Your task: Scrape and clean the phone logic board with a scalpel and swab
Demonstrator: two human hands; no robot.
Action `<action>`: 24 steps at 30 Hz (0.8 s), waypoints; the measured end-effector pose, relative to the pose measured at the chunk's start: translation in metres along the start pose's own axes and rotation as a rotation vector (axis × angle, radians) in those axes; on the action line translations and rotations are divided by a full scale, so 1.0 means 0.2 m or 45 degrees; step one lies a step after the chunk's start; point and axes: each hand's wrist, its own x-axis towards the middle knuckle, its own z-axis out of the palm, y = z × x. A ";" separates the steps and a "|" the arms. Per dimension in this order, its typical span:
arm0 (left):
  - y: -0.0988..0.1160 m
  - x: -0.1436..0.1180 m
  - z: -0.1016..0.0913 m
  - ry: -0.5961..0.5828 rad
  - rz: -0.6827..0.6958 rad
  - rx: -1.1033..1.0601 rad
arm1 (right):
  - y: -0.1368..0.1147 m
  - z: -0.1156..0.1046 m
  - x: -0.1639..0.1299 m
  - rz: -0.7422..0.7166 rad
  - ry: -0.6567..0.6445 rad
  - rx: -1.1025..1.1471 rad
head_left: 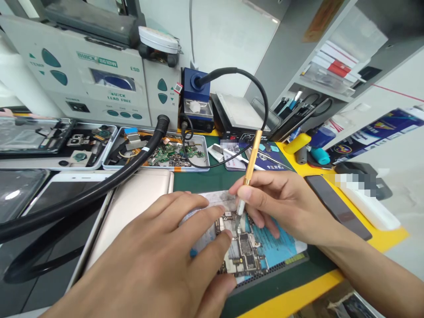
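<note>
Head view: the left hand (159,260) lies flat, fingers spread, pinning the circuit board (243,249) to the green surface (205,179). The right hand (281,203) pinches a brass-handled tool (250,161), its tip on the board. The machine (96,75) behind reads "QUICK LEAD FREE" and "ESD".

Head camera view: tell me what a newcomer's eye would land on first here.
At bottom centre, the right hand holds a gold-handled soldering tool with its tip down on an exposed phone circuit board, while the left hand presses flat beside it. A thick black hose sweeps across the left of the bench from the large grey rework station at top left. Along the right runs the bright yellow bench edge.
</note>
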 end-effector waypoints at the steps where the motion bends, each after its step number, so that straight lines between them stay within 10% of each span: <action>1: 0.00 0.00 0.00 0.005 0.000 0.003 | 0.00 0.00 0.00 -0.003 0.012 0.020; 24: 0.03 -0.03 -0.04 0.168 -0.202 0.004 | 0.03 -0.03 -0.01 -0.264 0.379 0.325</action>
